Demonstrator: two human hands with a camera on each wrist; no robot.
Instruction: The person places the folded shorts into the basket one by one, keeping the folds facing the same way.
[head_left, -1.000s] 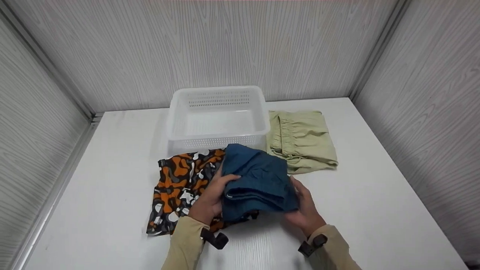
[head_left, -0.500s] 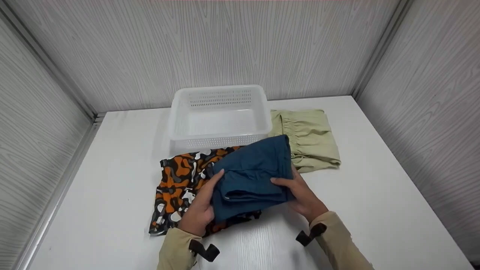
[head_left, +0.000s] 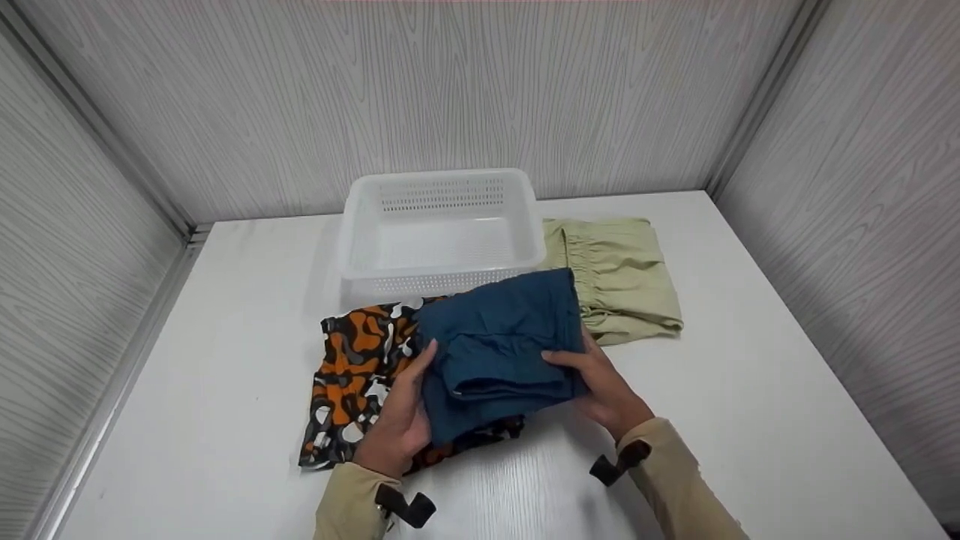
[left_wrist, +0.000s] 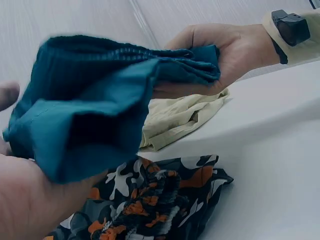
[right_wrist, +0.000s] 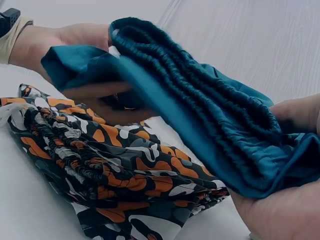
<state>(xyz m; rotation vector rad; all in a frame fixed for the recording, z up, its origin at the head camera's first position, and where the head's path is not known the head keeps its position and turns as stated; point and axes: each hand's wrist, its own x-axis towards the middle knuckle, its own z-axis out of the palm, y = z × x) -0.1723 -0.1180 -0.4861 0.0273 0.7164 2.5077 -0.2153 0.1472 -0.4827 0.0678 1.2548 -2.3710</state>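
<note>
Both hands hold the folded blue shorts (head_left: 499,315) above the table, over the right part of the patterned shorts (head_left: 360,375). My left hand (head_left: 394,427) grips the left side, with the thumb up along the edge. At the right side my right hand (head_left: 611,390) pinches the layers, thumb on top and fingers beneath. A gathered elastic waistband (right_wrist: 200,95) shows along the blue fold in the right wrist view. From the left wrist view, the near end of the blue cloth (left_wrist: 85,125) gapes open. The patterned shorts are orange, black, grey and white, and lie flat.
A white perforated plastic basket (head_left: 442,274) stands at the back, with nothing seen inside. Right of it lies a folded light green garment (head_left: 615,270) with a gathered waist. White wood-grain panels (head_left: 450,82) enclose the white table (head_left: 750,390).
The blue shorts have turned, their far right corner swinging up, and then shifted slightly left. My right thumb has come onto the top of the cloth. The left hand has moved a little left.
</note>
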